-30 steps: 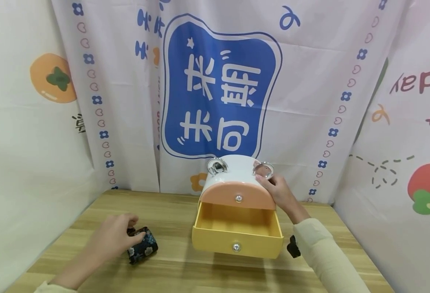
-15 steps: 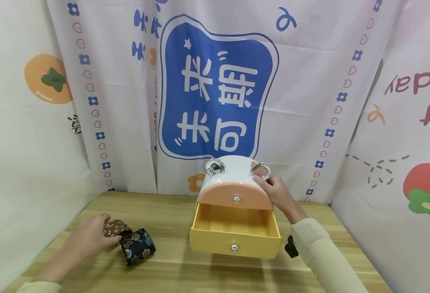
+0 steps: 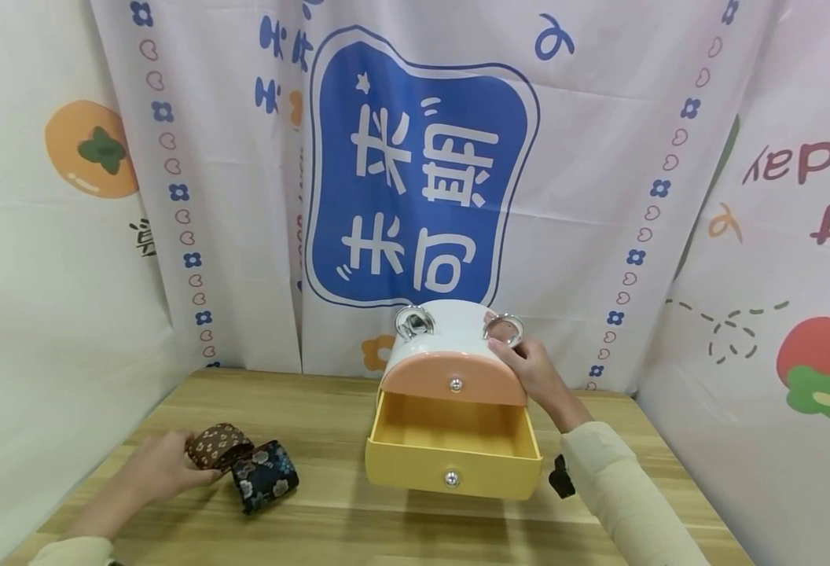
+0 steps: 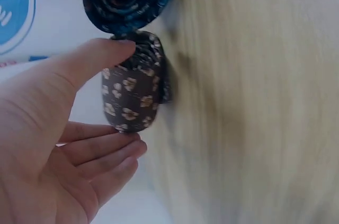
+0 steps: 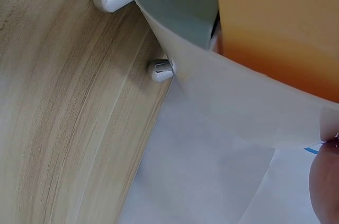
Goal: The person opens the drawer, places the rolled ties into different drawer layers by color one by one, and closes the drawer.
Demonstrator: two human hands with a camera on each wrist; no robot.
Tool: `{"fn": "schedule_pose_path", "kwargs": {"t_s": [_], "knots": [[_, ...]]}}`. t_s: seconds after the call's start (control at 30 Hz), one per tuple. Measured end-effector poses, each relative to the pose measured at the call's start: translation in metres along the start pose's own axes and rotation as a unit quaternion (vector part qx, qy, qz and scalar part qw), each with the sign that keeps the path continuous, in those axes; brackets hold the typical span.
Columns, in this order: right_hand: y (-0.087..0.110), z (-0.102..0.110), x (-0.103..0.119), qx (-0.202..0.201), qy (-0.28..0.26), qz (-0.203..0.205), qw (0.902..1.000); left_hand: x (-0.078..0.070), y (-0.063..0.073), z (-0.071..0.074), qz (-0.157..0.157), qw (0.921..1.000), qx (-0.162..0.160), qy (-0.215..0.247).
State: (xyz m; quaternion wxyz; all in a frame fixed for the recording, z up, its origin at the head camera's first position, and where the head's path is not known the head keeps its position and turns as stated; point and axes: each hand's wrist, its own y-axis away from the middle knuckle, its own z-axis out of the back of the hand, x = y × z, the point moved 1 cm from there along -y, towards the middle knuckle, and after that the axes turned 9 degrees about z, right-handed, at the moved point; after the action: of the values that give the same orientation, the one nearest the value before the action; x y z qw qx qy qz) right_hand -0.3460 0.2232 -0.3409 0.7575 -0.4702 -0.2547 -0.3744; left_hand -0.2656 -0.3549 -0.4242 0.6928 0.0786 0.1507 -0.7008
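Note:
On the left of the table lie two rolled-up neckties, a brown one with small pale flowers (image 3: 220, 446) and a dark blue floral one (image 3: 265, 475) touching it. My left hand (image 3: 155, 465) pinches the brown roll at its left end; the left wrist view shows the thumb over its coiled top and fingertips at its lower end. A white drawer box (image 3: 450, 326) with silver ears stands at the back. My right hand (image 3: 537, 373) grips its right side near the right ear (image 3: 504, 330). The box's yellow drawer (image 3: 452, 464) is pulled out, with nothing visible inside.
Above the yellow drawer, the orange drawer (image 3: 457, 373) is closed. A small black object (image 3: 561, 476), kind unclear, shows beside the right sleeve. Printed cloth (image 3: 585, 173) hangs behind and on both sides of the wooden table (image 3: 337, 519). Silver feet (image 5: 160, 70) lift the box.
My left hand has moved left from over the dark blue roll to the left end of the brown roll, uncovering both rolls. The right hand keeps its place on the box.

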Motion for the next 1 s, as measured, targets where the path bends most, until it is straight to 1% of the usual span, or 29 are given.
{"fn": "schedule_pose_path", "kwargs": {"t_s": [0.1, 0.2, 0.4, 0.47, 0.67, 0.9, 1.0], "knots": [[0.000, 0.000, -0.001, 0.000, -0.001, 0.002, 1.0000, 0.007, -0.005, -0.007, 0.011, 0.9996, 0.013, 0.023], [0.000, 0.000, -0.002, 0.003, -0.004, 0.008, 1.0000, 0.012, -0.008, -0.013, 0.021, 0.9990, 0.021, 0.033], [0.000, -0.001, -0.002, 0.010, -0.006, 0.017, 0.9998, 0.019, -0.012, -0.021, 0.040, 0.9983, 0.028, 0.033], [0.000, 0.000, -0.002, 0.011, -0.003, 0.017, 0.9998, 0.020, -0.013, -0.023, 0.046, 0.9981, 0.024, 0.032], [0.000, 0.000, -0.001, 0.008, -0.007, 0.015, 0.9998, 0.021, -0.015, -0.026, 0.046, 0.9982, 0.012, 0.036], [0.000, 0.000, -0.001, 0.011, -0.013, 0.006, 0.9998, 0.025, -0.015, -0.029, 0.047, 0.9966, -0.013, 0.067], [0.001, 0.000, 0.000, 0.013, -0.012, 0.003, 0.9998, 0.025, -0.015, -0.030, 0.048, 0.9962, -0.020, 0.071]]}}
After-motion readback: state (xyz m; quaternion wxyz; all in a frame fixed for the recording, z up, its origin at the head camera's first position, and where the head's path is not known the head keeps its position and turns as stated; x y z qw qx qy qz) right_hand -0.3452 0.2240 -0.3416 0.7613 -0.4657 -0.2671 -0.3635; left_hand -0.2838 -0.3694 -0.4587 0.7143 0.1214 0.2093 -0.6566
